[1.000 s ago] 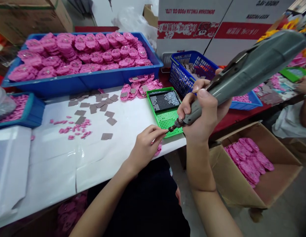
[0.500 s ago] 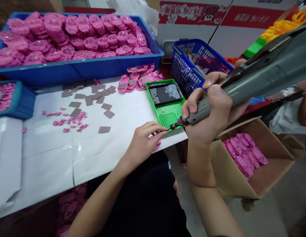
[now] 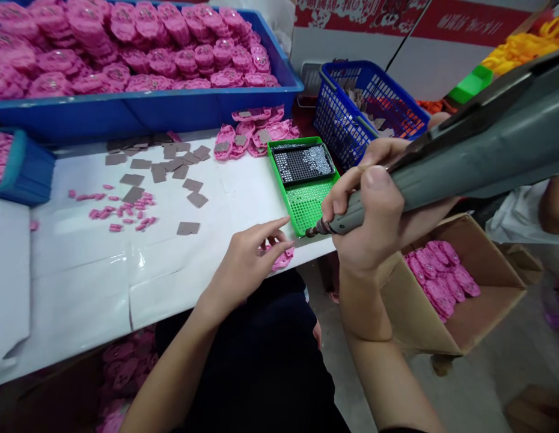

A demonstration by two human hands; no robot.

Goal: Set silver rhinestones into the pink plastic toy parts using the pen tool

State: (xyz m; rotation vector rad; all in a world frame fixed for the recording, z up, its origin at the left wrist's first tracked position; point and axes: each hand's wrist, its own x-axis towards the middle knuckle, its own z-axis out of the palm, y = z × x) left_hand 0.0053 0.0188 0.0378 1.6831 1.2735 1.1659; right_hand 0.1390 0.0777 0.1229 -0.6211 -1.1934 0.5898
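A worker's right hand [image 3: 367, 243] wraps a grey powered driver [image 3: 469, 156], fingers and thumb closed about its narrow front end; the left hand [image 3: 241, 258], thumb and forefinger parted, sits just beside the dark bit [image 3: 312, 231] (whether the thumb grazes its tip cannot be told); under those fingers, at the near edge of the white-covered table [image 3: 171, 270], lies a pink piece [image 3: 285, 258], partly hidden. The driver, held above the table's near right corner, points its bit left and slightly down toward the left hand, its long axis climbing to the right, where the thick body leaves view; it looks stiff, smooth and fairly heavy toward the rear, best gripped around the barrel behind the bit; the pink piece looks light and somewhat stiff, safest held by its rim. Just beyond stands a green tray [image 3: 302, 207] with a black perforated plate [image 3: 302, 171] in its far part; to the left lie grey squares [image 3: 188, 228] and small pink parts [image 3: 119, 211]; farther off, a blue basket [image 3: 336, 117] and a blue bin [image 3: 171, 111] stacked with pink pieces; at right, a cardboard box [image 3: 500, 307] holds more.
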